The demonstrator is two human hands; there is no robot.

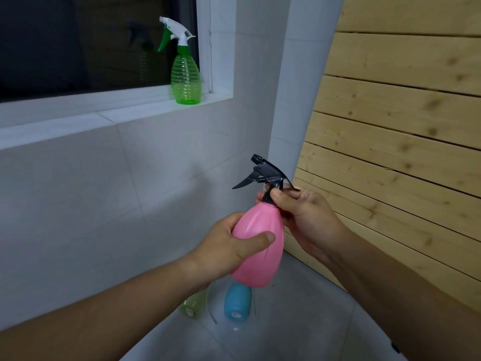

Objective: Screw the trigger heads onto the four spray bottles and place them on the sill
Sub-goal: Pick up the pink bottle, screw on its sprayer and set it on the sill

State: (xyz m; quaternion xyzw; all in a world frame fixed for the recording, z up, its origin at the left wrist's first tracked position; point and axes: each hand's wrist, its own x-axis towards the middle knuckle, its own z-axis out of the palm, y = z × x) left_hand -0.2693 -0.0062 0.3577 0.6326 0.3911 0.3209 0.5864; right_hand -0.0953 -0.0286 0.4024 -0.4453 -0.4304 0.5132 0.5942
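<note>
I hold a pink spray bottle [260, 246] in the air, tilted a little to the right. My left hand [234, 248] wraps its body. My right hand [304, 217] pinches the collar of the black trigger head [265, 173] that sits on the bottle's neck. A green clear bottle [186, 79] with a white and green trigger head stands upright on the white sill [104, 113], near its right end. Below my hands, on the floor, lie a blue bottle [237, 302] and a pale yellow-green bottle [196, 303], partly hidden by my left arm.
A dark window [91, 40] sits above the sill. Grey tiled wall [117, 191] runs below it. Wooden planks [403, 113] lean at the right. A thin clear tube [212, 312] lies on the tiled floor beside the blue bottle.
</note>
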